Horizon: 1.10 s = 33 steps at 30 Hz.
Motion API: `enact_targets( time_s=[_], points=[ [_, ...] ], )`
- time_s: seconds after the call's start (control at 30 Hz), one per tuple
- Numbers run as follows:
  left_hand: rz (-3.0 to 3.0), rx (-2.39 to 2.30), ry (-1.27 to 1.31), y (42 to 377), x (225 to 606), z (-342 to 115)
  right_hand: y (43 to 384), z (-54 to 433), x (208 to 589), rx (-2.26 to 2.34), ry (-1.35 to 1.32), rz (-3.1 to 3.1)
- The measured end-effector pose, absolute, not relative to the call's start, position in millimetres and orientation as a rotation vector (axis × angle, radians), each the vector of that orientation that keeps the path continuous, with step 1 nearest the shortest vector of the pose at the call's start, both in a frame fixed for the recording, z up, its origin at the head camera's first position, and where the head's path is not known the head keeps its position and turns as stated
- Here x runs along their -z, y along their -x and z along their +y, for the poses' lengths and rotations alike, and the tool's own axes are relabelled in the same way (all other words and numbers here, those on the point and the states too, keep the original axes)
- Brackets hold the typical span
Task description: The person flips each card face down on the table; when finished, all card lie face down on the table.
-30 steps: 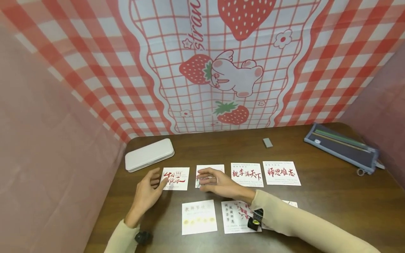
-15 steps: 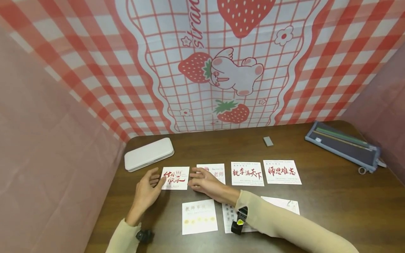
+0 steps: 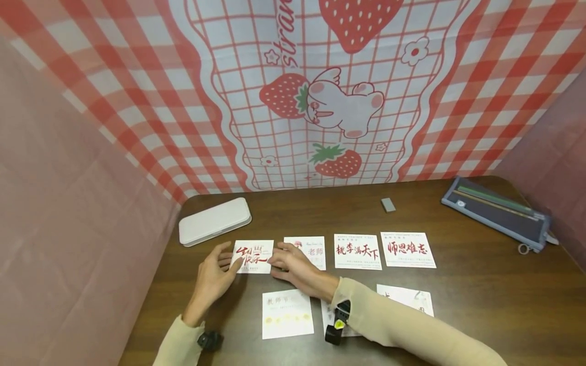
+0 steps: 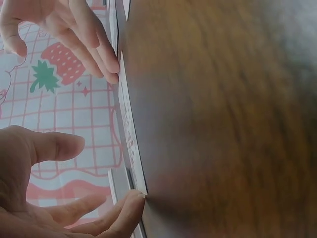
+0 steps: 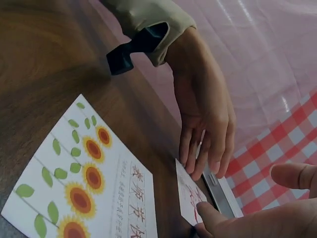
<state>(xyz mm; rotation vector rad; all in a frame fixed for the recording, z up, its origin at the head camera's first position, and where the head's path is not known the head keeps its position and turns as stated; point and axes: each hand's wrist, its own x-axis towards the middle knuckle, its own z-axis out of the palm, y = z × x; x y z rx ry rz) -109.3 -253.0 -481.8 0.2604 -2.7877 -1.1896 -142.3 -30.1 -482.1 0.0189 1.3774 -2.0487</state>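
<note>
A: Where does the birthday card [image 3: 253, 256] lie?

B: Flat on the table [image 3: 316, 211], between your two hands; take it as the landmark.

A: And your left hand [image 3: 214, 272]?

B: At the card's left edge, grasping nothing. Your fingers reach out loosely, and in the left wrist view a fingertip touches the card's near corner.

A: Your right hand [image 3: 296, 268]?

B: At the card's right edge, also with a relaxed, unclenched reach; your fingertips overlap that edge, and neither hand pinches the card.

A: What else is around it for you?

B: Just right of the birthday card is the flower card [image 3: 316, 251], partly covered by your right hand. Farther right in that row come two red-lettered cards [image 3: 357, 251], side by side. Closer to you than the birthday card, slightly right, is the sunflower card [image 3: 287, 317]; two more cards [image 3: 405, 299] lie beyond it to the right, partly hidden by your right arm.

A: Past the birthday card?

B: The white case [image 3: 215, 222] sits behind it to the left, the small grey block [image 3: 388, 205] behind it to the right, and the zip pouch [image 3: 496, 213] far right.
</note>
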Motion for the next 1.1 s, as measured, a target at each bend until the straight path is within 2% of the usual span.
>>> enact_targets(
  time_s=[0.3, 0.63, 1.1],
  points=[
    [-2.83, 1.158, -0.205, 106.2, 479.1, -246.2, 146.7, -29.5, 478.5, 2.086, -0.029, 1.383],
    [-2.913, 1.087, -0.162, 106.7, 469.7, -234.6, 155.7, -30.2, 480.2, 2.053, 0.074, 1.534],
    [-2.877, 1.434, -0.086, 105.5, 457.3, -217.5, 164.2, -40.2, 489.8, 2.037, 0.152, 1.593]
  ],
)
